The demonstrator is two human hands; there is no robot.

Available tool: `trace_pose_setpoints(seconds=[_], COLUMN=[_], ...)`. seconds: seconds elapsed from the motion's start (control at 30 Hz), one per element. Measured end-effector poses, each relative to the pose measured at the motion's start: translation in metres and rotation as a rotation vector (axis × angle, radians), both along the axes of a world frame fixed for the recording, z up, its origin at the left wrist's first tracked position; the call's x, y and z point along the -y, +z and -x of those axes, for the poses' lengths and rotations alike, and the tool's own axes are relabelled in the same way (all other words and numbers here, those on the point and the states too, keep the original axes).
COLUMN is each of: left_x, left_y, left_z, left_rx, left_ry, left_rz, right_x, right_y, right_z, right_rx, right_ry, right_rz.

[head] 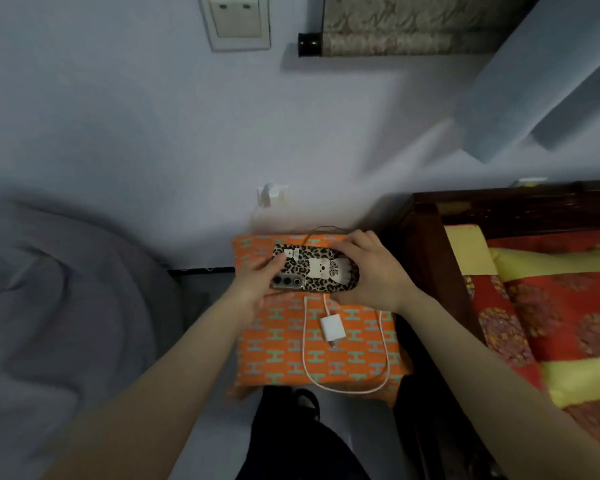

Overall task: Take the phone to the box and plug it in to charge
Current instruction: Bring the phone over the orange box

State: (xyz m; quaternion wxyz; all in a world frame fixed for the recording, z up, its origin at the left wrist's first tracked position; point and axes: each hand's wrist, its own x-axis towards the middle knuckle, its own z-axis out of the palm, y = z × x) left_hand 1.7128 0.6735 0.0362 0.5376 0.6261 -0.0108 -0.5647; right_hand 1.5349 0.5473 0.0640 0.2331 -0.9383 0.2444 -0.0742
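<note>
Reaching forward from the bottom of the view, two bare forearms meet over an orange box (326, 358) patterned with pale green H shapes. Dark trousers (291, 441) fill the space just below it. On the box top lies a white charger plug (331, 328), with its white cable (343, 386) looping down toward the near edge and back up the right side. Just beyond the plug, the phone (314, 268) is held lengthwise above the box, back side up, in a leopard-print case with a pale cartoon figure; its camera lenses sit at the left end.

The left hand (257, 285) cups that camera end, fingers curled under and the thumb pressed on the case back. The right hand (371, 271) is closed round the opposite end, fingers wrapped over the far edge and thumb below. Whether a connector sits in the phone's port cannot be told, as the right hand covers that end. A thin dark wire (317, 231) arcs behind the phone.

A grey blanket (66, 289) spreads at the left. At the right, a dark wooden bed frame (426, 244) borders red and yellow bedding (548, 317). Farther back, a white adapter (272, 195) sits in a wall outlet above the box. Highest on the pale wall are a switch plate (236, 20) and a hanging scroll (395, 29).
</note>
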Motion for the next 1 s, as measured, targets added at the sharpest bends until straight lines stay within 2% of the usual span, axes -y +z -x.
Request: trace_pose_setpoints(seconds=[0.2, 0.33, 0.53, 0.6, 0.7, 0.77, 0.83, 0.9, 1.0], left_x=[0.052, 0.077, 0.092, 0.091, 0.08, 0.066, 0.052, 0.041, 0.032], left_y=[-0.029, -0.066, -0.15, -0.176, -0.209, -0.229, -0.244, -0.252, -0.256], left_z=[-0.038, -0.049, -0.026, -0.014, -0.011, -0.019, -0.03, -0.04, -0.049], left_rx=[-0.03, -0.082, -0.469, -0.51, -0.453, -0.436, -0.414, -0.418, -0.455], left_ry=[-0.057, -0.013, 0.239, 0.331, 0.417, 0.454, 0.492, 0.544, 0.596], left_rz=[-0.009, 0.014, 0.229, 0.235, 0.15, 0.094, 0.047, 0.011, -0.001], right_x=[0.038, 0.061, 0.057, 0.045, 0.03, 0.02, 0.008, -0.007, -0.027], right_y=[-0.02, -0.054, -0.136, -0.165, -0.204, -0.225, -0.241, -0.258, -0.277], right_z=[-0.029, -0.042, -0.065, -0.068, -0.064, -0.056, -0.05, -0.047, -0.052], right_rx=[-0.004, -0.033, 0.028, 0.011, 0.011, 0.09, 0.137, 0.031, -0.245], right_ry=[-0.08, -0.129, -0.244, -0.283, -0.295, -0.426, -0.584, -0.608, -0.548], right_rz=[-0.013, -0.043, 0.014, 0.017, -0.106, -0.268, -0.324, -0.233, -0.021])
